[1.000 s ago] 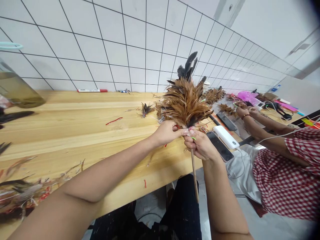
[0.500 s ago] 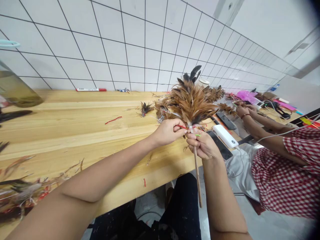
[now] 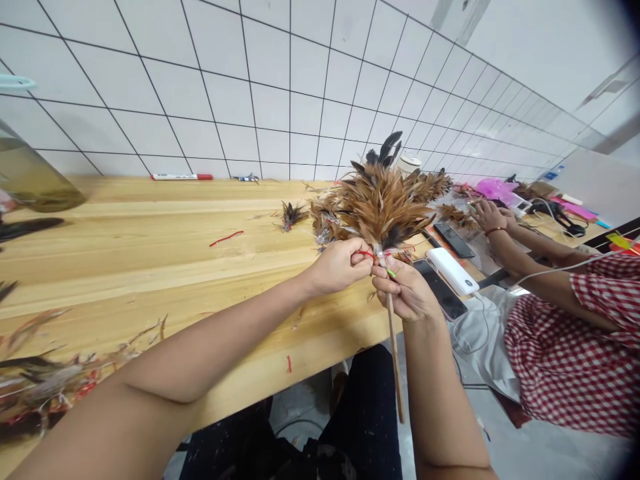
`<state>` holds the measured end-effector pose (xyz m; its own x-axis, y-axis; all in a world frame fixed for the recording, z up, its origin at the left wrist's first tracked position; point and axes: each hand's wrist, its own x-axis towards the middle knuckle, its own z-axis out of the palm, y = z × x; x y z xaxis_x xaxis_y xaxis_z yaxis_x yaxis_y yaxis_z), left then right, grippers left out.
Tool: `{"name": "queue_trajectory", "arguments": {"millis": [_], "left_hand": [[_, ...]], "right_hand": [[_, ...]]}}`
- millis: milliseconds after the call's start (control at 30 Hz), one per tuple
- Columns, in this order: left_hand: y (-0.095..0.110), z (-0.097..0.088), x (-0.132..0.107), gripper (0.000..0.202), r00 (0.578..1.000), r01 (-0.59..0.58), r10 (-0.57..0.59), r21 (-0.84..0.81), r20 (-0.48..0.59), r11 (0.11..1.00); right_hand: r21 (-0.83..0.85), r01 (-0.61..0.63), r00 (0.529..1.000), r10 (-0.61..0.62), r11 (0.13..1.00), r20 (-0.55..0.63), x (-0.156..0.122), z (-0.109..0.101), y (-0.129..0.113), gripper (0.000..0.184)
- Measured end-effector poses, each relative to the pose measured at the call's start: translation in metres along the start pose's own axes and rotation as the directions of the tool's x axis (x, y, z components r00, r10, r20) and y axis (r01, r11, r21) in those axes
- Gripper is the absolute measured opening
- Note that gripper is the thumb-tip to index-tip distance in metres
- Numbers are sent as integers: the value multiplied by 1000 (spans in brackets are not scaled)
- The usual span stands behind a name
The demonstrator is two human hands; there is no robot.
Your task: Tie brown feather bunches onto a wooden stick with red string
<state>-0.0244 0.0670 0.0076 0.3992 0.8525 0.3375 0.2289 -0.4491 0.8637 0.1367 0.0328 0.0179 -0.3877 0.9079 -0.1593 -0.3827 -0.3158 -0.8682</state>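
A brown and black feather duster [image 3: 383,200] on a thin wooden stick [image 3: 396,370] is held upright over the front edge of the wooden table [image 3: 150,267]. My right hand [image 3: 407,290] grips the stick just under the feathers. My left hand [image 3: 337,265] pinches a red string [image 3: 367,253] at the base of the feather head. Both hands touch each other at the binding point.
Loose feathers [image 3: 293,215] and a red string piece [image 3: 227,238] lie on the table, with a feather pile [image 3: 40,380] at front left. A red-capped marker [image 3: 181,177] lies by the tiled wall. Phones [image 3: 443,290] and a white power bank [image 3: 451,271] lie right. A person in a red checked shirt [image 3: 575,353] works beside me.
The duster's head has tilted down and away from me, and the stick now hangs lower. My left hand has pulled the red string into view at the base.
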Motion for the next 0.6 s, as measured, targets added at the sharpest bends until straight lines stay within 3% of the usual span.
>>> {"name": "queue_trajectory", "arguments": {"millis": [233,367,500,600], "left_hand": [[-1,2,-1,12,1000,-20,21,-59,23,998],[-5,3,1,13,1000,9,-12,-90,-25,996],[-9,0,3,16,997,73,-68,-268,28,961],[-12,-4,4,21,997,71,-54,-461,49,884]], "right_hand": [[71,-11,999,14,997,-50,2,-3,3,19],[86,4,999,0,996,-48,3,-2,4,23],[82,-9,1000,11,997,-27,-1,0,1,27],[52,-12,1000,12,999,-14,-8,1,-4,27]]}}
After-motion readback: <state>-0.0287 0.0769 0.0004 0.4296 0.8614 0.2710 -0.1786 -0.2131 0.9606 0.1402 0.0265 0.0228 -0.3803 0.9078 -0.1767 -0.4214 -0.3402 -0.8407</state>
